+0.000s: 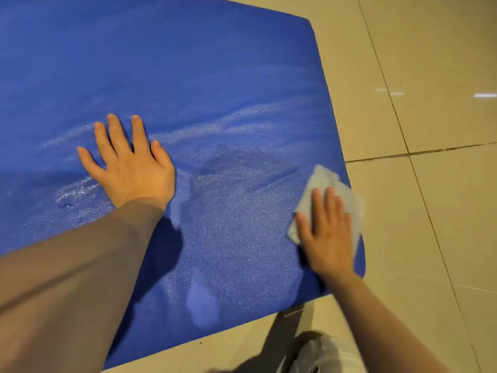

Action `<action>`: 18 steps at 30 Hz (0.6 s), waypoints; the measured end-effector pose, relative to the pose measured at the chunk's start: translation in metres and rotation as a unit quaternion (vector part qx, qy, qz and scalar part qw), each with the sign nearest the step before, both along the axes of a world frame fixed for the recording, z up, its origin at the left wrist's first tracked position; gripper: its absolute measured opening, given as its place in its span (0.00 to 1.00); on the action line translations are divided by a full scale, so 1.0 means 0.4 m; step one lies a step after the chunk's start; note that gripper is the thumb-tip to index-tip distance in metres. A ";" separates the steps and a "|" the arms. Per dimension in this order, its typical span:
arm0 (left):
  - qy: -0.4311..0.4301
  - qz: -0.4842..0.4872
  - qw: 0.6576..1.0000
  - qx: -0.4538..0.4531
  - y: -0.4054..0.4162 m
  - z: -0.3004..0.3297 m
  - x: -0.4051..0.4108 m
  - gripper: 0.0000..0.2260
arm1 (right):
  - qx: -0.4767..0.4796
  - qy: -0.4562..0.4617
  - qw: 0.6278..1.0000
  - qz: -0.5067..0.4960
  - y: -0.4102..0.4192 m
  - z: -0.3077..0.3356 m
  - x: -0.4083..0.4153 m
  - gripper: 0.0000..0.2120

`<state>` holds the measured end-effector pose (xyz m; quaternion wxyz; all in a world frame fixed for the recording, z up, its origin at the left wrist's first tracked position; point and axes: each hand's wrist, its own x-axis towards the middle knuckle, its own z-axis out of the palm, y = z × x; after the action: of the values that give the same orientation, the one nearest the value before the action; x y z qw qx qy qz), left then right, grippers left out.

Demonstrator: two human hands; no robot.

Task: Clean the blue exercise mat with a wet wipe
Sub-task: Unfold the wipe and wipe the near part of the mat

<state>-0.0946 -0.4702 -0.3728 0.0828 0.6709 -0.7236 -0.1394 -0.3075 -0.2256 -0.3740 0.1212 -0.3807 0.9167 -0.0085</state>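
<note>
Blue exercise mat (pixel 215 76) lies flat on the beige tiled floor (pixel 430 63), wet streaks across it; left hand (pixel 129 165) presses it, fingers spread and released; right hand (pixel 329 230) presses the white wet wipe (pixel 322 179) flat-fingered at the mat's right edge

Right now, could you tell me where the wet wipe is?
In the head view, the wet wipe lies under the right hand, at the blue exercise mat's right edge beside the tiled floor.
</note>
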 end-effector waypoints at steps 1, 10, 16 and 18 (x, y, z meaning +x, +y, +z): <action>-0.002 0.002 1.000 0.000 -0.001 0.001 0.000 0.24 | 0.023 0.001 1.000 -0.017 0.020 0.004 -0.052 0.37; -0.017 0.004 1.000 0.005 -0.002 0.004 -0.005 0.24 | -0.094 -0.010 0.971 -0.218 -0.050 0.017 0.219 0.33; -0.007 0.000 1.000 -0.016 -0.002 -0.008 0.000 0.24 | -0.104 -0.048 0.992 -0.056 -0.048 0.023 0.546 0.26; -0.004 -0.002 1.000 -0.022 -0.001 -0.009 -0.001 0.24 | -0.086 -0.036 0.996 -0.012 -0.043 0.028 0.566 0.26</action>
<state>-0.0949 -0.4704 -0.3764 0.0941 0.6680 -0.7282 -0.1213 -0.0810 -0.2426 -0.3629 0.1208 -0.3783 0.9121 -0.1021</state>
